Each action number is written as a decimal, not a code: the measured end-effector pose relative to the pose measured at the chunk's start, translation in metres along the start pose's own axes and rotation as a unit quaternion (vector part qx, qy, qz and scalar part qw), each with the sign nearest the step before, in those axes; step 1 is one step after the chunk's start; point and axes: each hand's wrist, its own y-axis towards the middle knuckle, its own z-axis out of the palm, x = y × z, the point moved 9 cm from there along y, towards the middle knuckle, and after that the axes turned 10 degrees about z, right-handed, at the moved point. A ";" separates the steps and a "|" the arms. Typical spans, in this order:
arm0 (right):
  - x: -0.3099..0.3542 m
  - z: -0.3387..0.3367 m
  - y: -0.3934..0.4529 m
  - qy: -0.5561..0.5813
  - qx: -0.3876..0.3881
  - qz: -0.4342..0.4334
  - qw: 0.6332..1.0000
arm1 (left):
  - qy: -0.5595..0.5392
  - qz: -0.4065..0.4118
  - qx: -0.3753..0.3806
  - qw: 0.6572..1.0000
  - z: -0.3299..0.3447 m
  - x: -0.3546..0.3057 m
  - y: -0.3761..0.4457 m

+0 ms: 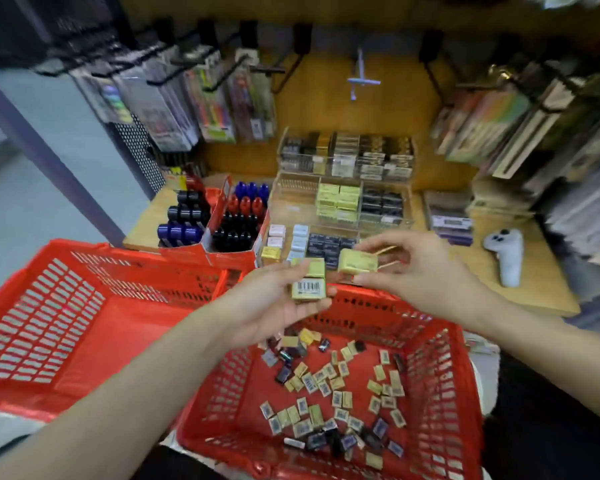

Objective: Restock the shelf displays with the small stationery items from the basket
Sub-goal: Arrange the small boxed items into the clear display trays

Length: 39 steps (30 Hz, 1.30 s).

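Boxes: two in left hand (274,306), one right (357,261).

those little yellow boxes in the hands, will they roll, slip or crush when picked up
The yellow box pinched by the right hand has flat faces, so it probably won't roll. It keeps its shape in the pinch, so it's likely fairly stiff. The left hand holds two boxes at once, suggesting they're light.

both bare forearms reach forward, converging toward each other. the left hand (274,303) lies palm up, fingers curled round small yellow packs (309,282). the right hand (416,271) is raised beside it, thumb and fingertips pinching one yellow pack (357,261).
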 end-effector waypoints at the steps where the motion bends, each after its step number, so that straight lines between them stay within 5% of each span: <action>1: 0.009 -0.011 -0.005 0.016 -0.012 -0.013 1.000 | 0.001 0.009 0.005 1.000 0.009 -0.007 -0.003; 16: 0.018 -0.046 0.008 0.141 -0.096 -0.033 0.985 | 0.060 0.068 0.014 0.996 0.045 -0.048 0.035; 20: -0.007 -0.052 0.036 0.091 -0.136 0.002 0.986 | 0.067 0.092 -0.037 0.993 0.026 -0.061 0.060; 24: -0.034 -0.060 0.094 -0.089 -0.189 0.062 0.976 | 0.071 0.098 -0.152 0.981 -0.023 -0.075 0.085; 29: -0.032 -0.015 0.168 -0.133 -0.150 0.068 0.977 | 0.029 0.054 -0.213 0.975 -0.060 -0.066 0.101; 39: -0.033 0.035 0.227 -0.178 -0.059 0.098 0.977 | -0.010 0.057 -0.215 0.975 -0.072 -0.066 0.105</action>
